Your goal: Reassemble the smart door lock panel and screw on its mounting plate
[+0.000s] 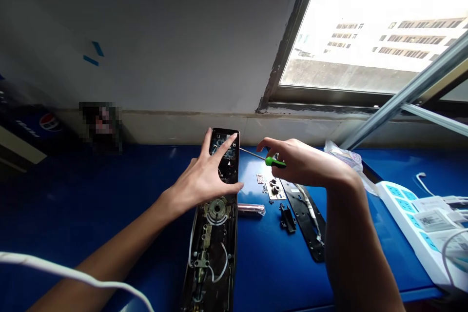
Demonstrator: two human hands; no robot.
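Observation:
An opened electronic door lock [216,209] lies lengthwise before me, its circuit board, round metal part, mechanism and white wires exposed. Across its upper end rests my left hand [199,175], fingers spread wide, fingertips touching the casing's top and the thumb at its right edge. My right hand [298,161] is closed around a green and black screwdriver [272,161]. The screwdriver's thin shaft points left to the casing's upper right edge; where the tip sits is hard to make out. Part of the circuit board [223,148] is hidden by my left fingers.
Right of the lock lie a small plate with black parts [275,189], a black bracket [288,219], a long black cover plate [305,214] and a shiny cylinder [252,210]. A white power strip [409,229] with plugs stands farther right. A white cable [73,270] crosses the lower left.

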